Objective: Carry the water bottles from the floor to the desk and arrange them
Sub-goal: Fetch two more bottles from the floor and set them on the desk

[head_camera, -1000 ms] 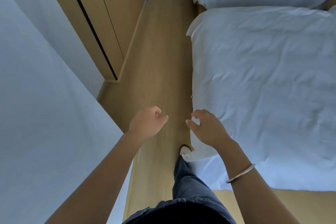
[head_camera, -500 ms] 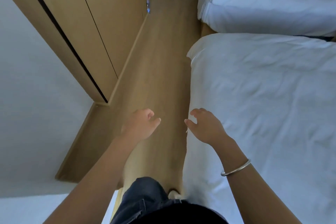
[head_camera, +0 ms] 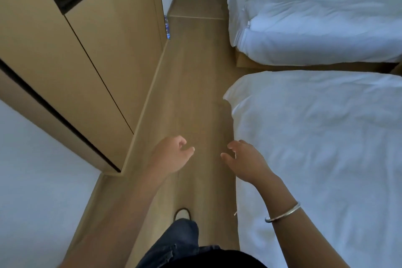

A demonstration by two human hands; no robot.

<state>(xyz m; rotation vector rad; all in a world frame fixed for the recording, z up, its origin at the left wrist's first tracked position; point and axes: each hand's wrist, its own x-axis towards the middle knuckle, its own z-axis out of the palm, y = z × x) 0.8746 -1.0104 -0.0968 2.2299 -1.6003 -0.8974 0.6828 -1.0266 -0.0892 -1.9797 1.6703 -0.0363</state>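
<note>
Though the cabinet (head_camera: 104,54) corner hides most of it, 1 water bottle (head_camera: 167,28) shows as a thin clear sliver with a blue label, standing on the wooden floor (head_camera: 195,85) at the far end of the aisle, too small to make out its cap. It is well apart from the left hand (head_camera: 171,155) and the right hand (head_camera: 245,162), both held out empty over the floor with fingers loosely curled. A bangle (head_camera: 282,213) circles the right wrist beside the near bed (head_camera: 326,148), with a 2nd bed (head_camera: 315,17) beyond.
</note>
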